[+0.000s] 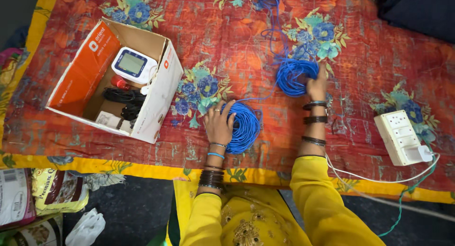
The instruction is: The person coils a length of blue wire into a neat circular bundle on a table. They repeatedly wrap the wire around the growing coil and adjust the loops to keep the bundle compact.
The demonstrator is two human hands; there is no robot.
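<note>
Two coils of blue wire lie on a red floral cloth (pixel 246 51). My left hand (pixel 219 124) rests flat on the nearer coil (pixel 242 127), fingers spread over its left side. My right hand (pixel 316 86) grips the edge of the farther coil (pixel 295 76). A blue strand joins the two coils, and more blue wire (pixel 271 18) runs up to the top edge. Both wrists wear bangles, and the sleeves are yellow.
An open cardboard box (pixel 156 103) at left holds a white device with a screen (pixel 133 65), black cables and a red item. A white power strip (pixel 402 137) with a white cord lies at right. Food packets (pixel 57 191) sit on the dark floor at bottom left.
</note>
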